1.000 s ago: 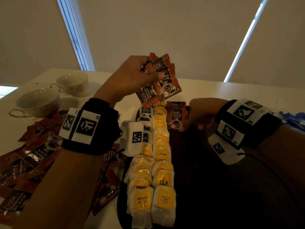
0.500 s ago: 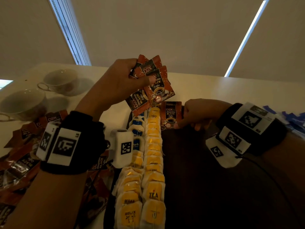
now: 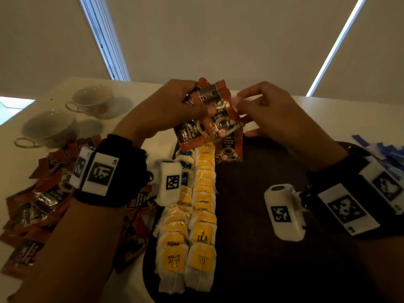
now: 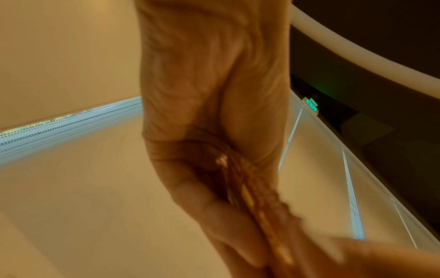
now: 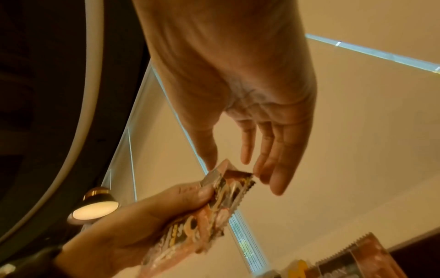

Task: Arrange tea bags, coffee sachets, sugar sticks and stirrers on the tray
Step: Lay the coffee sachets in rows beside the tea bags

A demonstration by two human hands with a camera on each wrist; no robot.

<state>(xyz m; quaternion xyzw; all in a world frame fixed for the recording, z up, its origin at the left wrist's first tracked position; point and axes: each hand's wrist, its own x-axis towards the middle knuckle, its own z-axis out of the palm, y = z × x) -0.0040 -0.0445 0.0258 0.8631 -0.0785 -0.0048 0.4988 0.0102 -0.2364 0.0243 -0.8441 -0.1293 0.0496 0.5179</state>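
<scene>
Pale roller blinds with bright slits of daylight stand behind the cream table [image 3: 153, 147] where we work. On it lies our dark oval tray [image 3: 258, 215], matte and smooth, and down its left part run two overlapping rows of soft white paper tea bags [image 3: 197, 217] with square yellow tags, a few blue-tagged at the far end. One glossy orange-and-black foil coffee sachet [image 3: 229, 149] with crimped zigzag edges lies flat on the tray at the far end, just beside the right row.

Our left hand [image 3: 166, 110] grips a fanned bunch of sachets [image 3: 209, 119] above the tray's far end, thumb across their faces and fingers curled behind. Our right hand [image 3: 271, 114] reaches their upper corner with loosely spread fingers [image 5: 273, 169]; thumb and fingertips touch the edge, but we cannot tell whether they pinch it yet. Half a second ago that hand was down on the tray at the laid sachet; it has lifted away to meet the bunch.

More loose sachets [image 3: 39, 206] are heaped on the table left of the tray, beyond them two white porcelain cups [image 3: 72, 114], and blue packets [image 3: 380, 154] lie at the right edge.
</scene>
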